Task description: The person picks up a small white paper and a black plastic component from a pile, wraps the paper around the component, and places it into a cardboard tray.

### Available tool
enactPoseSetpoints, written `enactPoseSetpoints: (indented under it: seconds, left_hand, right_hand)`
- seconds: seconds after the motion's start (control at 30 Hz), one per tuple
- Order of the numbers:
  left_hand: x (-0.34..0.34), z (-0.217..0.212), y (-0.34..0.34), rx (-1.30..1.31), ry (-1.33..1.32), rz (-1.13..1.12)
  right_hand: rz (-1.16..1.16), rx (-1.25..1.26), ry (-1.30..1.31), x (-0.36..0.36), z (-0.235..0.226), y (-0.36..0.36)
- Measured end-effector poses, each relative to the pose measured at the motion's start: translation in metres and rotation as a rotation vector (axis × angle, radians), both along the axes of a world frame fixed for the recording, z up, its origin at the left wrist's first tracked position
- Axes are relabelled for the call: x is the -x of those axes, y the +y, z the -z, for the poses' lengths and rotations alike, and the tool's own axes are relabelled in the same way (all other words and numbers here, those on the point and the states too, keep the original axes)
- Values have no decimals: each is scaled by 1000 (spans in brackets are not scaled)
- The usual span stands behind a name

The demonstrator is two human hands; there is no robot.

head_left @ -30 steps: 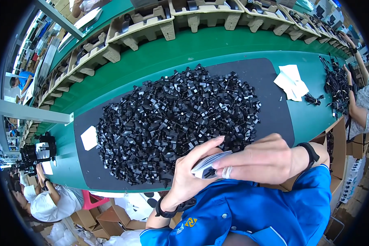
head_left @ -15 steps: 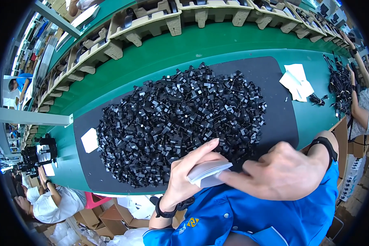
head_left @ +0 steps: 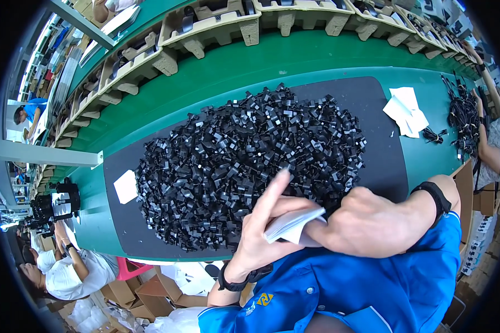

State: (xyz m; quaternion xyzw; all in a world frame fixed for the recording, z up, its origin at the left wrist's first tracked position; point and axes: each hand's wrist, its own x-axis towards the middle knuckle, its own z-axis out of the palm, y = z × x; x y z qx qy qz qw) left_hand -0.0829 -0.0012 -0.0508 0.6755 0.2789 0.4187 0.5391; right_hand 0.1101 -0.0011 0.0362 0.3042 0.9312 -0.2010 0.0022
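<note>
While the left hand (head_left: 264,233) pinches a small white stack of paper slips (head_left: 290,225) with its forefinger stretched out, the right hand (head_left: 372,222) curls closed on the stack's far edge; just beyond both sets of fingertips lies the heap of black plastic parts (head_left: 244,161) on a dark mat (head_left: 383,127)

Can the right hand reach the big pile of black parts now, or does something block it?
Probably yes, though not freely. The right hand lies right at the near edge of the pile of black parts with nothing between, but its fingers seem busy at the white paper stack held by the left hand.
</note>
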Motion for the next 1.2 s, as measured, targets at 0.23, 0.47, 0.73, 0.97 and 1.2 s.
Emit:
enactPoseSetpoints:
  seconds: [0.23,0.47,0.73,0.97,1.2]
  left_hand:
    - [4,-15,-18,105,28,-183]
    - [-9,-27,-22,191,-116,-158]
    - [-24,-16,-12,671,-175,-182]
    - [-29,-24,-7,612,-356,-214]
    - [-35,-35,-11,641,-155,-276]
  right_hand:
    - [121,31,355,-15,-2,-3]
    - [354,-57,954,-16,50,-12]
    - [182,-485,658,-46,63,-2]
    - [-35,-804,507,-50,55,9]
    - [218,-295,641,-54,35,4]
